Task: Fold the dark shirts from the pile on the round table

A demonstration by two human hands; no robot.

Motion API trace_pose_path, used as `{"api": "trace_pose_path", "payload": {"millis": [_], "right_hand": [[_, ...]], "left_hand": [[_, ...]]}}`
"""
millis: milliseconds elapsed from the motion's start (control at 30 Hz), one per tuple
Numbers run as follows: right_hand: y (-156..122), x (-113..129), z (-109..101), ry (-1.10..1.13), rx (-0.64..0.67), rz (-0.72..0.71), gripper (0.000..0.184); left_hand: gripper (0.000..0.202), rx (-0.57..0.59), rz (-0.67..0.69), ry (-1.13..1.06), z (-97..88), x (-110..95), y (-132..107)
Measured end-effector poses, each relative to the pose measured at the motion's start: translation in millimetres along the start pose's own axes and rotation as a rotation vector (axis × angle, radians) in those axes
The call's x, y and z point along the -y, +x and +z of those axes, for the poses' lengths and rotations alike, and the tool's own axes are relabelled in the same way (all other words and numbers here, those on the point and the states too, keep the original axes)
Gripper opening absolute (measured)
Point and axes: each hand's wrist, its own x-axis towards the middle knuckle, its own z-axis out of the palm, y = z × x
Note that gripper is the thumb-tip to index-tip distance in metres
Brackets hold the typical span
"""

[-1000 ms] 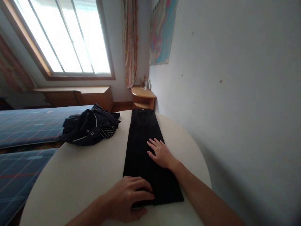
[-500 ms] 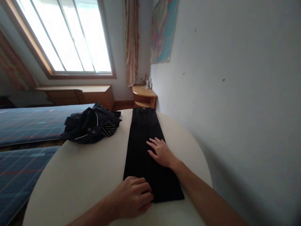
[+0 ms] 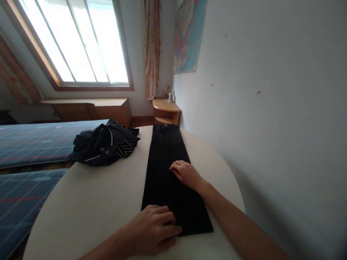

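A pair of black trousers, folded lengthwise into a long strip, lies flat on a round white table, waistband end farthest away. My left hand is at the near hem, its fingers curled closed over the left corner of the cloth; the thumb side is partly hidden. Farther up, my right hand rests across the right side of the trousers. Its fingers are drawn together in a pinch on the fabric near the middle line.
A crumpled dark garment with striped parts sits at the table's far left edge. Beds with blue plaid mattresses stand to the left. On the right is a wall close to the table. A small wooden shelf fills the far corner.
My right hand has gone from spread fingers to fingers drawn together at about the same spot. My left fingers have shifted slightly right along the hem.
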Motion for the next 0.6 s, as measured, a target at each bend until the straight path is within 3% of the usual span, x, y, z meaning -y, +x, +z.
{"api": "trace_pose_path", "payload": {"millis": [200,367,600], "right_hand": [[42,-19,-1,-0.155,0.062,0.102,0.022],[97,-52,0,-0.265,0.087,0.235,0.031],[144,-76,4,-0.361,0.146,0.212,0.044]], "left_hand": [[0.02,-0.024,0.004,-0.081,5.4,6,-1],[0.015,-0.146,0.062,-0.073,8.5,10,1],[0.023,-0.216,0.147,-0.041,18.0,20,6]]}}
